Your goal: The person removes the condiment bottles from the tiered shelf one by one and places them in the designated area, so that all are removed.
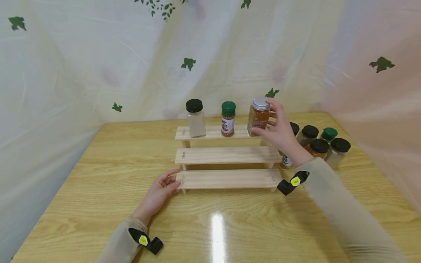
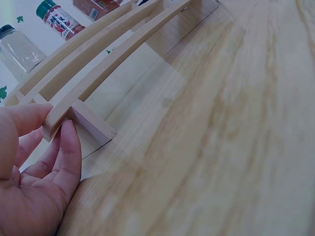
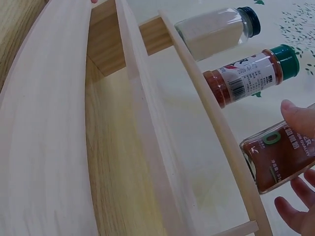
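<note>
Now right hand (image 1: 279, 131) gripping jar (image 1: 258, 116), upright

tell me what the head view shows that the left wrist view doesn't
Only the head view shows the right hand gripping the silver-lidded spice jar on the top step, plus the group of jars waiting on the table to the right. Only the left wrist view shows the rack's foot block close up. Both show the left hand touching the wooden stepped rack, the black-lidded jar and the green-lidded jar.
</note>
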A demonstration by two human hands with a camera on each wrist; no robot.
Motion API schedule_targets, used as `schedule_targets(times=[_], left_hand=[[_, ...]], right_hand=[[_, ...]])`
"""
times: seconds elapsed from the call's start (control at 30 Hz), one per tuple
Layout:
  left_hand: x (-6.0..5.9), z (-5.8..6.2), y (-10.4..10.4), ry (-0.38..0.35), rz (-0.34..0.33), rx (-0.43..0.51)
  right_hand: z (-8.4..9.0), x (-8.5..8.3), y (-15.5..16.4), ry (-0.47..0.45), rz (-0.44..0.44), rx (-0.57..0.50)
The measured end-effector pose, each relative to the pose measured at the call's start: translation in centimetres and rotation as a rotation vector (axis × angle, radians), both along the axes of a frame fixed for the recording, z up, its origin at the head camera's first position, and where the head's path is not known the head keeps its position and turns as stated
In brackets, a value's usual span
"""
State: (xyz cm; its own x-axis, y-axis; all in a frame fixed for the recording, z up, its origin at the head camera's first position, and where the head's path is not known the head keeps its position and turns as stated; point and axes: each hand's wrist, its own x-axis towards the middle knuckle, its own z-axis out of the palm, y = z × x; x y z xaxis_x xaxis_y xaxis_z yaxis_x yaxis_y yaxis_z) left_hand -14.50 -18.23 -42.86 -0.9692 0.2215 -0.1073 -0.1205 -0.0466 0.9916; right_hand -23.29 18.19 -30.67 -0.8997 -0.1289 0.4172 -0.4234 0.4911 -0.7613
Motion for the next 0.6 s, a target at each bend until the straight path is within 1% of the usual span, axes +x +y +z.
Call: schedule_targets(times=[0.27, 0.43, 0.6], left_hand=[[0.0, -0.1, 0.0, -0.015, 0.015, -0.006], [0.1, 0.1, 0.0, -0.014, 0.016, -0.004], [0.1, 0.2, 0.1, -0.006, 0.012, 0.000]], right_hand=[[-1.1, -0.3, -0.7, 0.024, -0.013, -0.006], [-1.3, -0.3, -1.2, 0.032, -0.052, -0.011], [-1.5, -0.4, -1.3, 0.041, -0.087, 0.009]])
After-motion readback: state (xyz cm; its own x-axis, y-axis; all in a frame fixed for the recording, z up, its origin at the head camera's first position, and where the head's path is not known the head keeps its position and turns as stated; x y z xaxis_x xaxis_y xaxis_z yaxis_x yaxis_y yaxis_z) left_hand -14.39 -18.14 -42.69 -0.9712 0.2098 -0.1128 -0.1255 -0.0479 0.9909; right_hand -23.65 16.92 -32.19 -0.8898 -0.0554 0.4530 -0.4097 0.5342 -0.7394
